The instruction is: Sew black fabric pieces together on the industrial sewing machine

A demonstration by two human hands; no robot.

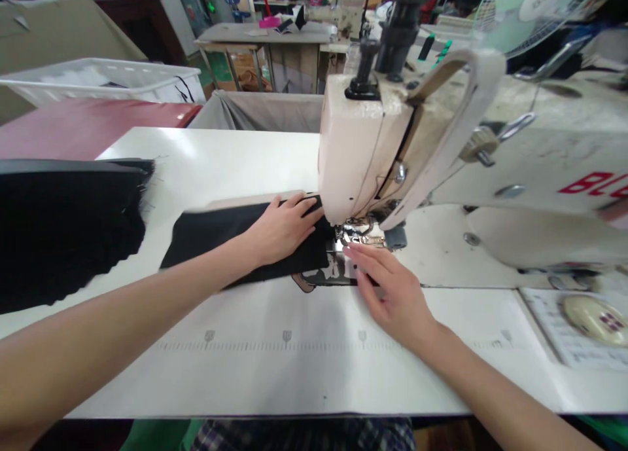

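A long piece of black fabric [220, 232] lies flat on the white sewing table [235, 385], its right end beside the needle area of a cream sewing machine [363, 150]. My left hand [287, 225] rests on that fabric near its right end, palm down with fingers spread. At the metal presser foot [360, 235], my right hand [392, 290] has its fingertips over the plate just right of the fabric's edge. Its thumb and fingers are apart, and no object shows between them. A strip of lighter material shows along the fabric's far edge.
A stack of black fabric [69, 228] with frayed edges lies at the left. Behind it are a red surface [73, 127] and a white plastic basket [122, 78]. A round cream object [596, 319] sits at the right. A fan [530, 12] stands at the back right.
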